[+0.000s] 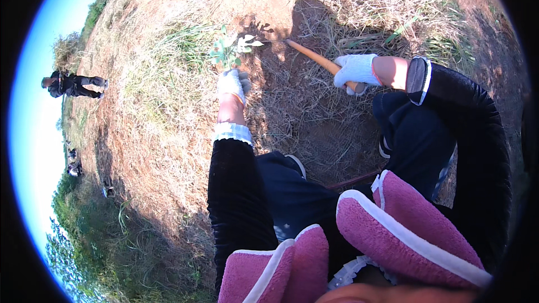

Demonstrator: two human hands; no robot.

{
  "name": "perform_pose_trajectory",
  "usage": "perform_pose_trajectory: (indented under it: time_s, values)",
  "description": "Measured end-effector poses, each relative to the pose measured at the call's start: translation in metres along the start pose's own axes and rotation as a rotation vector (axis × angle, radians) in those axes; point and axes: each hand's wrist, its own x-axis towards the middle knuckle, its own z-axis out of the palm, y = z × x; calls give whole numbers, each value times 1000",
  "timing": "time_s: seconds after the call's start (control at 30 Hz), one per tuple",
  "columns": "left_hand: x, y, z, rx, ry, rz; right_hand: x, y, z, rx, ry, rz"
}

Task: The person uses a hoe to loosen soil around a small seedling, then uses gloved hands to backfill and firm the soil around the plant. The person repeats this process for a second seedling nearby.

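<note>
My left hand [233,83], in a white knit glove, is closed around the lower stem of a small leafy green plant [227,48] at the upper middle. In my right hand [357,73], gloved alike, is the yellow-orange handle [316,57] of a hand tool. The handle slants up and left towards the plant. A thin dark part reaches from its narrow end to the soil; what kind of tool head it has cannot be told. Leaf shadows fall on the reddish soil between the plant and the tool.
Dry cut grass [303,105] covers much of the ground. A green grass tuft [181,46] grows left of the plant, and more grass lies at the upper right. A person [76,84] in dark clothing stands far off at the left, near bushes. My bent knees flank the ground before me.
</note>
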Motion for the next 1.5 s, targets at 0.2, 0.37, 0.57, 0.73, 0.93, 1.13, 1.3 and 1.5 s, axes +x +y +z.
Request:
perform_pose_trajectory:
  time_s: [0.2,0.37,0.57,0.73,0.93,1.13,1.3,1.5]
  values:
    - [11,5,-20,24,43,-45,-5,-33,18,247,113,-135]
    - [-11,0,4,43,75,35,5,-38,29,299,277,-249]
    - [-9,1,-7,214,55,53,31,-40,34,249,162,-136]
    - [-10,-1,-4,123,24,45,41,-36,27,311,118,-94]
    - [0,0,-8,-102,-26,-43,18,-44,23,494,195,-197]
    - [-6,-2,-1,-101,5,-39,37,-39,5,258,317,-228]
    - [-13,0,9,-23,-19,-51,43,-26,-11,241,184,-19]
    - [-3,3,-12,105,-25,2,40,-33,-9,304,215,-66]
